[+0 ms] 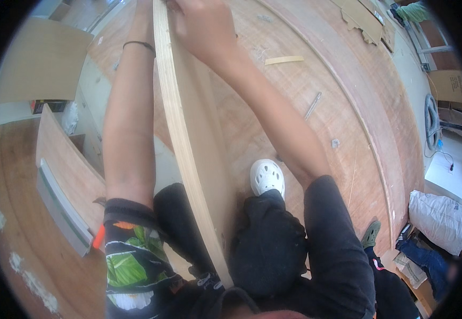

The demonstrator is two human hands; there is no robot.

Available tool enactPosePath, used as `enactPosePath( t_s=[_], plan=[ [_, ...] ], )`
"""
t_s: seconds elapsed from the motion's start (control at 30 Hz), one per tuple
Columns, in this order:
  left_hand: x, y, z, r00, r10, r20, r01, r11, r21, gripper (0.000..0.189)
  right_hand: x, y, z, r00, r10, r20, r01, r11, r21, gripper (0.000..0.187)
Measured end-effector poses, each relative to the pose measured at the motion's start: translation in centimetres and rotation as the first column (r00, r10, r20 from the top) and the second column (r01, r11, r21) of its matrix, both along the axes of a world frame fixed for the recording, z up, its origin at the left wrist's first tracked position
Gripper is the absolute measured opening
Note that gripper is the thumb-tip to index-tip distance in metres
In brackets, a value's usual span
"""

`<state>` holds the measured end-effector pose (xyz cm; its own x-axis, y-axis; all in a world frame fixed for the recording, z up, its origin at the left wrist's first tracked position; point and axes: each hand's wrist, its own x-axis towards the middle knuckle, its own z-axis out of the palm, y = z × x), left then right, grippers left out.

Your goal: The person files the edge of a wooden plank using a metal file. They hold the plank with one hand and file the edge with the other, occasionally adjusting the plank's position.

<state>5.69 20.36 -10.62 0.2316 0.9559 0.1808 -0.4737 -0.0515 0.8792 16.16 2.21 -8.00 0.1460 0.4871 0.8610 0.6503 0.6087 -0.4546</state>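
Observation:
A wooden board [199,131] stands on edge between my legs, its pale, layered narrow edge facing up. My right hand [205,30] is curled at the board's far end, against its right side. Its fingertips are partly cut off by the top of the picture, so what they grip is unclear. My left forearm [129,111], with a dark band at the wrist, reaches along the board's left side. The left hand itself lies beyond the top edge, out of view. My white clog [268,177] rests on the plywood floor sheet [294,151] right of the board.
A thin yellowish strip [284,60] and a slim metal tool [313,105] lie on the plywood. At left are a leaning curved panel [69,147] and an orange-handled tool [99,237]. Another person's green clog [371,234] is at right, near a white sack [440,219].

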Motion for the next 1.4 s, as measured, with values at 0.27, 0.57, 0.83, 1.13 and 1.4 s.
enactPosePath(
  t_s=[0.27,0.57,0.83,1.13,1.4],
  plan=[
    [0.3,0.0,0.0,1.0,0.012,-0.004,-0.012,1.0,-0.001,0.03,2.2,-1.5,0.4,0.994,0.111,0.001,-0.111,0.994,-0.007,0.016],
    [1.6,-1.5,-0.9,0.992,0.114,0.051,-0.117,0.992,0.045,0.029,5.0,9.5,3.0,0.983,0.174,0.054,-0.164,0.973,-0.162,0.018],
    [2.4,-1.7,-1.0,0.975,0.186,0.117,-0.195,0.979,0.067,0.029,4.5,10.5,2.7,0.979,0.144,0.144,-0.127,0.985,-0.12,0.017],
    [2.5,-1.4,-1.8,0.969,0.212,0.129,-0.22,0.974,0.054,0.026,3.6,10.7,2.5,0.981,0.088,0.173,-0.069,0.992,-0.108,0.016],
    [2.5,-1.7,-1.6,0.97,0.222,0.1,-0.224,0.975,0.008,0.024,4.0,8.3,3.0,0.961,0.107,0.254,-0.043,0.969,-0.244,0.018]
  ],
)
